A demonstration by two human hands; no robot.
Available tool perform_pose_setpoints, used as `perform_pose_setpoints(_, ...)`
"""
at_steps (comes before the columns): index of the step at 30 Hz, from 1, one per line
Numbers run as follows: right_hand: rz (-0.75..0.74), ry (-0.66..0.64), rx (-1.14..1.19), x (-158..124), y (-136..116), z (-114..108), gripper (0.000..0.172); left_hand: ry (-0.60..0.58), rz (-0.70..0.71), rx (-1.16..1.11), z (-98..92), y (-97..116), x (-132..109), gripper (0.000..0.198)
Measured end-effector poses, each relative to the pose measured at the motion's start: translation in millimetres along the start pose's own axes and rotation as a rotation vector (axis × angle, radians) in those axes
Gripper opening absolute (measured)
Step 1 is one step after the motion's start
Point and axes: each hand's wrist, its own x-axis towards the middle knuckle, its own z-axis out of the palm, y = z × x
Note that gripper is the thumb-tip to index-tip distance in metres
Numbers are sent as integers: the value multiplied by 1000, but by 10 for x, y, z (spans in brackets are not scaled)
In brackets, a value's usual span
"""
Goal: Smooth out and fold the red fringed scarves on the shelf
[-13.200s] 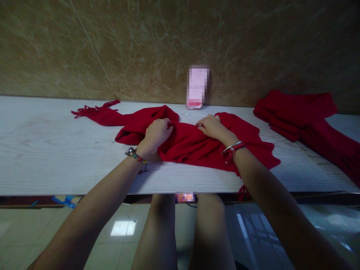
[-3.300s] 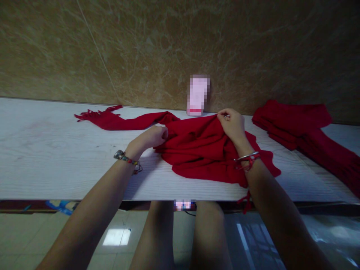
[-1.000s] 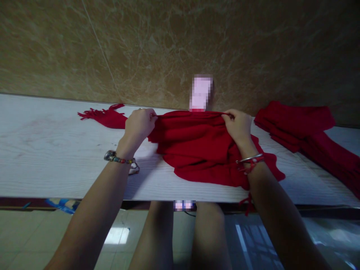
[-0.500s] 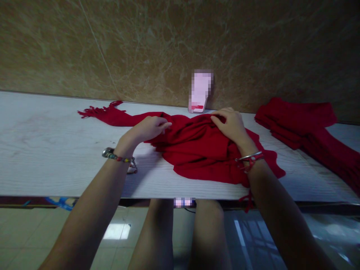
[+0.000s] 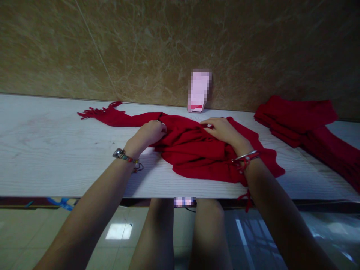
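Observation:
A bunched red scarf lies creased across the white tabletop, its fringed end stretched out to the left. My left hand is closed on the scarf's left part, with the fingertips partly hidden in the cloth. On the upper middle of the scarf, my right hand has its thumb and fingers drawn together at a fold of fabric. A bit of red fringe hangs over the table's front edge below my right wrist.
A second red scarf, folded in layers, lies at the right. A phone with a blurred screen leans on the brown marbled wall. My legs are under the front edge of the white table.
My right hand has moved left and a little nearer to me over the scarf. My left hand has dropped slightly, its fingers now more curled into the cloth.

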Motion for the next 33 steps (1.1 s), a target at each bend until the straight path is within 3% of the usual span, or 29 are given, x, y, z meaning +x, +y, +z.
perform_pose_setpoints(4,1,-112,-59,-2,26,46,30,83,-38,12,-24,22,-10,28)
perform_pose_setpoints(13,138,29,-179,-7,58,111,38,114,-67,45,-66,17,-27,34)
perform_pose_setpoints(17,185,35,-135,-15,84,121,23,125,-84,61,-63,19,-28,34)
perform_pose_setpoints(24,268,362,-32,18,121,-25,14,214,-318,30,-203,-2,-108,36)
perform_pose_setpoints(28,445,544,71,15,245,-142,15,310,-465,-33,-276,-113,-156,38)
perform_pose_setpoints(32,682,691,164,-12,528,-197,16,381,-585,-102,-330,-211,-205,39)
perform_pose_setpoints(33,678,688,175,-20,605,-193,18,374,-612,-96,-338,-220,-214,40)
